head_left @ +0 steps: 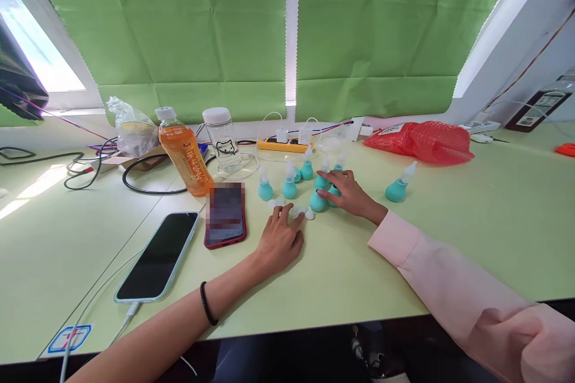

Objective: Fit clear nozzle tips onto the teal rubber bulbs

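Observation:
Turquoise squeeze bulbs with translucent nozzles, which look like nasal aspirators, stand in a loose group; one such aspirator (265, 187) is at its left end. My right hand (349, 192) reaches in from the right, its fingers curled against a turquoise bulb (317, 201) that has no nozzle and shows an opening. Other bulbs lie partly hidden behind those fingers. In front of the group, my left hand (279, 239) rests low with fingers apart, its tips at small translucent pieces (297, 211). A white tip (309, 213) lies beside its index finger.
Another aspirator (397, 190) stands apart on the right. On the left are a red-cased phone (226, 215), a charging phone (158, 257), an orange drink bottle (185, 152) and a clear jar (224, 143). Behind are a yellow power strip (269, 144) and red bubble wrap (422, 142).

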